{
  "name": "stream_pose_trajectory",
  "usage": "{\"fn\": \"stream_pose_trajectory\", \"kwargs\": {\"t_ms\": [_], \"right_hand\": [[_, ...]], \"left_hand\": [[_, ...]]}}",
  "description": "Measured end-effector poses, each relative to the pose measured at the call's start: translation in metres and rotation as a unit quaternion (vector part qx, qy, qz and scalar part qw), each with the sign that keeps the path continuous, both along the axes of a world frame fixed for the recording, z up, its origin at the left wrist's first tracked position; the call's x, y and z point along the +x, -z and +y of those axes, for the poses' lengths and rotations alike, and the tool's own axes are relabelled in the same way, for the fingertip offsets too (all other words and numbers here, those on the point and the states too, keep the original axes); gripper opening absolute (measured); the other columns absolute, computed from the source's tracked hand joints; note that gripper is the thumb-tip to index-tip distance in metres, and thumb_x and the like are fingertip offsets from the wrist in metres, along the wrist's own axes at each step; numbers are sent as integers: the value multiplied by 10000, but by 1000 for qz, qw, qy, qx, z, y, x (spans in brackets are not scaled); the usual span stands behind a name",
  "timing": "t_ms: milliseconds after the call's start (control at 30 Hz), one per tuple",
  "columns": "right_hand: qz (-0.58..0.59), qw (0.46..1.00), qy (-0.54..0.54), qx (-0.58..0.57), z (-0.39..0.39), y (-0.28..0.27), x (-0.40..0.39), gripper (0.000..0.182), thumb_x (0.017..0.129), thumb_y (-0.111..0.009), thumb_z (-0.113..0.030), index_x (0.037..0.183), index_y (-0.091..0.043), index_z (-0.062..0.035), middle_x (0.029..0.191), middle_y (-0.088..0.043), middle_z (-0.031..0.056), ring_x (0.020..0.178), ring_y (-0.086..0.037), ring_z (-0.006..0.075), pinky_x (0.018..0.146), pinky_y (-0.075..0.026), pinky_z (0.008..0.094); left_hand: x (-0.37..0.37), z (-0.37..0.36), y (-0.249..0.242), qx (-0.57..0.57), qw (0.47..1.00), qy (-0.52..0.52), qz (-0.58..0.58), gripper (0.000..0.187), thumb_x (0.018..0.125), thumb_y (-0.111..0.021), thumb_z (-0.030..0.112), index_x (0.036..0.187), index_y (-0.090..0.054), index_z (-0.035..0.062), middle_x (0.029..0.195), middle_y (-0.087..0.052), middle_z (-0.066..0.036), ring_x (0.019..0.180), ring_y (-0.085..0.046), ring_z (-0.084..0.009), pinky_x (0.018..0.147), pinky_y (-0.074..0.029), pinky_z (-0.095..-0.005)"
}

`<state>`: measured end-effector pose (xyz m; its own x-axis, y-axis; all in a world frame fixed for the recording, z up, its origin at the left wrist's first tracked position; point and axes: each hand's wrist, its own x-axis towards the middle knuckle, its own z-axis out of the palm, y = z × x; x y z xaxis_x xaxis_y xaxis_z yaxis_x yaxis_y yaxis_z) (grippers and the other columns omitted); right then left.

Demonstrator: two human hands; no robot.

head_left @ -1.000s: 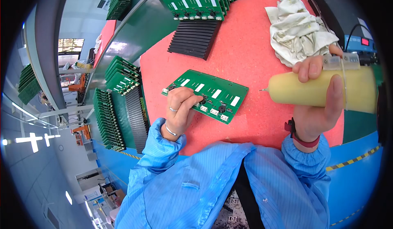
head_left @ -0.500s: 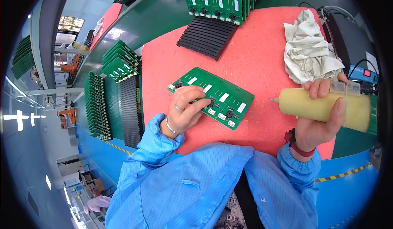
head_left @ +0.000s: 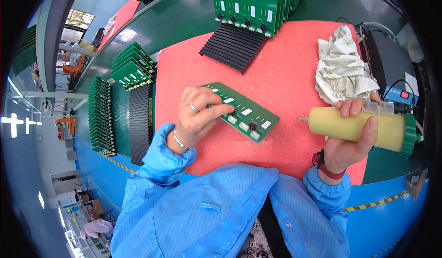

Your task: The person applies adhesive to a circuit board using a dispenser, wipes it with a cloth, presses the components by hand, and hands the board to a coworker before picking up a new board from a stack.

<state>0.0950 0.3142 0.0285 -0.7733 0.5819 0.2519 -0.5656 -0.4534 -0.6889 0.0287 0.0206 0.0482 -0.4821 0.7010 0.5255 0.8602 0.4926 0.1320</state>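
Observation:
My left hand [head_left: 195, 117] has its fingers closed on a green circuit board [head_left: 251, 113] with black round parts, white labels and white connectors. The board is tilted over the pink mat [head_left: 179, 69], and its left end is partly hidden behind my fingers. In my right hand [head_left: 352, 140] is a large bottle of yellowish fluid [head_left: 343, 123] with a green end cap, its thin needle tip pointing left toward the board. My right fingers and thumb wrap round the bottle.
Behind the mat's middle, upright green boards [head_left: 246, 7] stand in a black ribbed rack [head_left: 232, 48]. A crumpled whitish cloth [head_left: 343, 69] lies at the right, near a blue box with a red display [head_left: 398, 96]. More boards [head_left: 102, 117] and a black rack [head_left: 140, 124] are at the left.
The circuit board has gone from lying on the mat to being tilted up in my left hand. My right hand still holds the bottle. The whole view has shifted slightly.

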Motion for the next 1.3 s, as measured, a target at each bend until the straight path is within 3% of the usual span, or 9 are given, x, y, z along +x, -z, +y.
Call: {"fn": "stream_pose_trajectory", "kwargs": {"t_ms": [100, 133, 233, 267, 367, 400, 533, 1133, 1300], "right_hand": [[20, 1000, -5, -2, 1, 0, 0, 499, 943, -530, -323, 1308, -362, -27, 868, -514, 81, 774, -479, 169, 762, -414, 364], [23, 1000, -4, -4, 1, 0, 1, 478, 952, -518, -319, 1304, -372, -31, 865, -511, 80, 771, -475, 167, 757, -412, 355], [22, 1000, -6, -8, 0, -4, 2, 467, 958, -509, -314, 1306, -370, -35, 861, -509, 78, 771, -476, 169, 752, -411, 344], [19, 1000, -3, -5, -1, -6, 2, 460, 958, -514, -315, 1299, -372, -41, 859, -508, 71, 771, -478, 166, 751, -412, 336], [20, 1000, -11, -9, -3, -9, 3, 441, 957, -521, -309, 1284, -378, -50, 859, -512, 64, 775, -484, 158, 756, -415, 334], [19, 1000, -12, -9, -3, -9, 3, 436, 957, -523, -309, 1280, -380, -53, 859, -514, 63, 777, -486, 156, 760, -416, 334], [11, 1000, -14, -8, -2, -8, 3, 422, 955, -530, -308, 1265, -389, -59, 858, -519, 59, 786, -493, 151, 775, -418, 334], [-17, 1000, -13, -2, 0, -4, 3, 503, 935, -542, -350, 1294, -332, -67, 860, -497, 47, 803, -475, 144, 820, -400, 348], [-17, 1000, -13, -1, -1, -4, 3, 486, 938, -533, -346, 1290, -348, -67, 861, -471, 46, 809, -457, 149, 841, -396, 362]], "left_hand": [[1, 7, -26, 101, 986, -83, -102, 227, 695, -764, 132, 907, -702, 78, 815, -604, -39, 734, -569, -209, 647, -422, -339], [2, 9, -36, 141, 971, -111, -161, 188, 767, -756, 109, 924, -690, 30, 803, -612, -69, 698, -564, -197, 614, -425, -320], [-4, 9, -49, 191, 924, -147, -296, 163, 803, -729, 87, 935, -686, 1, 817, -616, -65, 721, -579, -173, 635, -444, -300], [-3, 9, -51, 212, 893, -155, -367, 156, 859, -694, 49, 1001, -663, -9, 862, -636, -24, 780, -580, -84, 718, -461, -238], [-1, 11, -47, 345, 749, -156, -543, 169, 882, -674, 61, 1039, -658, -1, 929, -665, -30, 842, -605, -77, 762, -479, -238], [-2, 7, -43, 346, 738, -147, -561, 193, 890, -665, 69, 1070, -651, 2, 980, -679, -35, 881, -620, -82, 793, -491, -240], [-7, 2, -21, 345, 755, -146, -538, 230, 885, -671, 97, 1086, -647, -12, 956, -656, -36, 833, -623, -89, 739, -506, -242], [-32, -5, -2, 367, 730, -226, -530, 224, 849, -719, 108, 1025, -670, -20, 914, -677, -43, 784, -635, -87, 718, -513, -239], [-33, -4, 0, 362, 745, -225, -513, 213, 847, -723, 115, 1008, -677, -16, 897, -671, -34, 772, -631, -85, 706, -508, -236]]}}
